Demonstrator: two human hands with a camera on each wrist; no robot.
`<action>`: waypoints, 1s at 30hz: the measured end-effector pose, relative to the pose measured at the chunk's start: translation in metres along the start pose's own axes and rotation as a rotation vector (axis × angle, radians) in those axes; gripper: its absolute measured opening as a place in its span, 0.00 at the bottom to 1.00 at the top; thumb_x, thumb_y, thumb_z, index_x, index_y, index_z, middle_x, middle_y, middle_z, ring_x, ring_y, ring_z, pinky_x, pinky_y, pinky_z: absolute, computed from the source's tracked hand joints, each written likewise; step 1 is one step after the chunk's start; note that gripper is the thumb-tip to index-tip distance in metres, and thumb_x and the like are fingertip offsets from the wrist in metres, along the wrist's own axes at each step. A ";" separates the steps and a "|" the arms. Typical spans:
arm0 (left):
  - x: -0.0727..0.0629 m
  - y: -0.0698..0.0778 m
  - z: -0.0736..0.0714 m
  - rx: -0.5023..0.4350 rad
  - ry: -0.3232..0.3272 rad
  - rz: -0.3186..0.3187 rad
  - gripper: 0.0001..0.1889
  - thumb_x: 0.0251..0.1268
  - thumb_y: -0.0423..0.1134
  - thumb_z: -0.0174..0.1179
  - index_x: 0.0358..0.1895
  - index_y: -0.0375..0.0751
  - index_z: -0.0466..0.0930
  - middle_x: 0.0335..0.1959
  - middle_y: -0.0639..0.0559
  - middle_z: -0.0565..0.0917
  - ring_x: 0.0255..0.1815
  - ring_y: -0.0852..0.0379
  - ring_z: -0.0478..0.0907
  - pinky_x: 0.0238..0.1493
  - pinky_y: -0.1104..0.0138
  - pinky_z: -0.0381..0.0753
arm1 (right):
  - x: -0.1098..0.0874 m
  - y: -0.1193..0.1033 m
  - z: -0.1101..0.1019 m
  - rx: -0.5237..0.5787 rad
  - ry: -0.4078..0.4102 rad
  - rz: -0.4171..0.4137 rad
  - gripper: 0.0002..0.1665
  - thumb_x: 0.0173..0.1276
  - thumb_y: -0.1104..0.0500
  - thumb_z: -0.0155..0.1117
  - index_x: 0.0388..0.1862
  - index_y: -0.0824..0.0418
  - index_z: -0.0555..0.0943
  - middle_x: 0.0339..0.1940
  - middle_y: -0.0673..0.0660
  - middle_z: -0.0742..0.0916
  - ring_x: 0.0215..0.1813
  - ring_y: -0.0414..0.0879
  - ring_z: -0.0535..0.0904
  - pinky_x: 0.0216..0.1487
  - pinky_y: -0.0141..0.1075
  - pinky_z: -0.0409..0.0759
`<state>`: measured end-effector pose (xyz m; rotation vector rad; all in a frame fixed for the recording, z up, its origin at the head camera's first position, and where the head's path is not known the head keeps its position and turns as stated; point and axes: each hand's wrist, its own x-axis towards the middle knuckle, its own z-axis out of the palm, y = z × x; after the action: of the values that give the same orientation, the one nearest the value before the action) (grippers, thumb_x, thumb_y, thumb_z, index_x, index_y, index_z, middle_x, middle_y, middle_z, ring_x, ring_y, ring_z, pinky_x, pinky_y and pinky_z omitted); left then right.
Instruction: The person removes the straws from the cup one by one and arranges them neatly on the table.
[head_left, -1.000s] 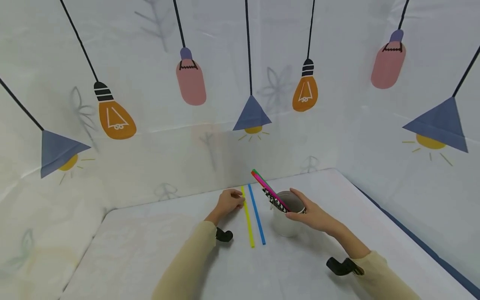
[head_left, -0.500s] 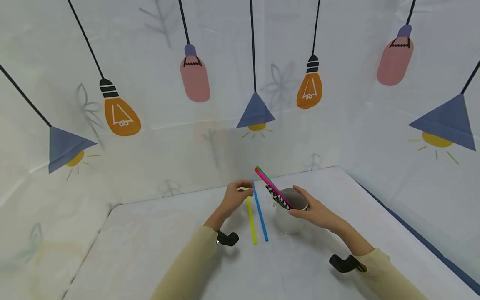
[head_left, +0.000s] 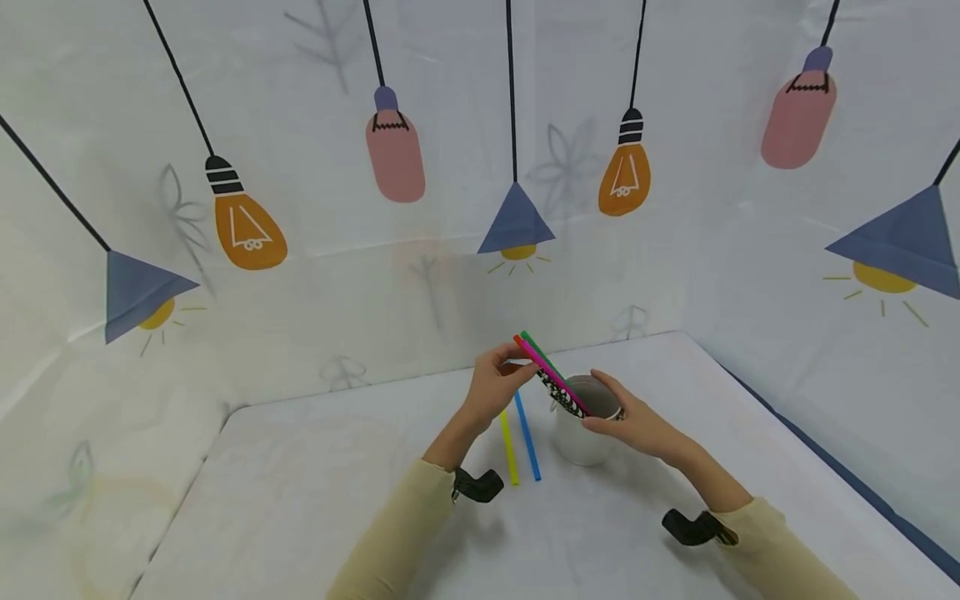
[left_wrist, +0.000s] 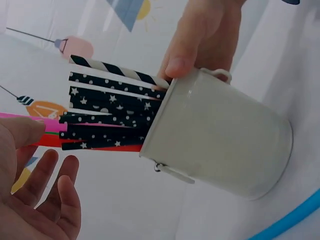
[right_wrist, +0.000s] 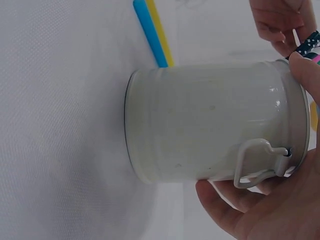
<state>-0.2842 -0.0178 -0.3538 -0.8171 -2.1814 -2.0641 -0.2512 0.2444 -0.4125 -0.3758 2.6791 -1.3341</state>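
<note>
My right hand (head_left: 633, 429) grips the white metal bucket (head_left: 579, 446) near its rim. The bucket has small wire side handles and is tilted on the table. Out of its mouth lean several black-and-white patterned straws (left_wrist: 112, 102) with dots, stars and stripes, and longer plain ones: a pink straw (head_left: 556, 378), a green straw (head_left: 546, 358) and a red straw (left_wrist: 125, 148). At the upper end of these long straws, my left hand (head_left: 491, 387) pinches the pink straw between thumb and index finger, with the other fingers loosely curled below.
On the white table (head_left: 300, 500), a yellow straw (head_left: 510, 454) and a blue straw (head_left: 528, 442) lie side by side, left of the bucket. A white cloth backdrop (head_left: 465, 308) printed with lamps rises behind the table.
My left hand has moved from beside the yellow straw, rightward and up, to the tops of the long straws, and has taken hold there. The right hand keeps its grip on the bucket.
</note>
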 end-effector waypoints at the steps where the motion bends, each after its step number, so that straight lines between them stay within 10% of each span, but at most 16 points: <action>1: -0.001 0.002 0.001 0.000 0.004 0.002 0.11 0.66 0.29 0.61 0.49 0.30 0.80 0.46 0.44 0.82 0.43 0.54 0.82 0.46 0.64 0.81 | 0.000 0.000 0.000 0.001 0.000 -0.004 0.53 0.66 0.40 0.63 0.80 0.50 0.46 0.76 0.64 0.57 0.71 0.66 0.57 0.56 0.66 0.67; 13: -0.004 -0.001 0.010 -0.049 0.052 0.075 0.13 0.63 0.27 0.63 0.51 0.30 0.76 0.40 0.39 0.85 0.38 0.57 0.82 0.43 0.65 0.81 | 0.000 0.001 0.001 0.019 0.004 -0.006 0.53 0.67 0.40 0.63 0.79 0.52 0.46 0.74 0.65 0.61 0.67 0.65 0.62 0.54 0.62 0.72; 22: -0.008 -0.015 0.022 -0.132 0.115 0.125 0.06 0.61 0.23 0.63 0.33 0.23 0.74 0.34 0.39 0.83 0.35 0.58 0.80 0.40 0.68 0.81 | -0.002 0.001 0.002 0.020 0.009 -0.006 0.53 0.66 0.41 0.64 0.80 0.52 0.46 0.75 0.65 0.58 0.70 0.67 0.58 0.57 0.66 0.67; 30: -0.009 -0.006 0.023 -0.106 0.248 0.182 0.06 0.62 0.23 0.61 0.41 0.25 0.83 0.36 0.37 0.85 0.37 0.44 0.83 0.36 0.69 0.79 | 0.001 0.002 0.002 0.009 0.019 -0.017 0.53 0.66 0.40 0.64 0.80 0.52 0.46 0.74 0.65 0.60 0.68 0.66 0.61 0.55 0.63 0.70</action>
<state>-0.2713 0.0004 -0.3659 -0.6952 -1.8160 -2.0785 -0.2517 0.2439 -0.4153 -0.3886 2.6899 -1.3608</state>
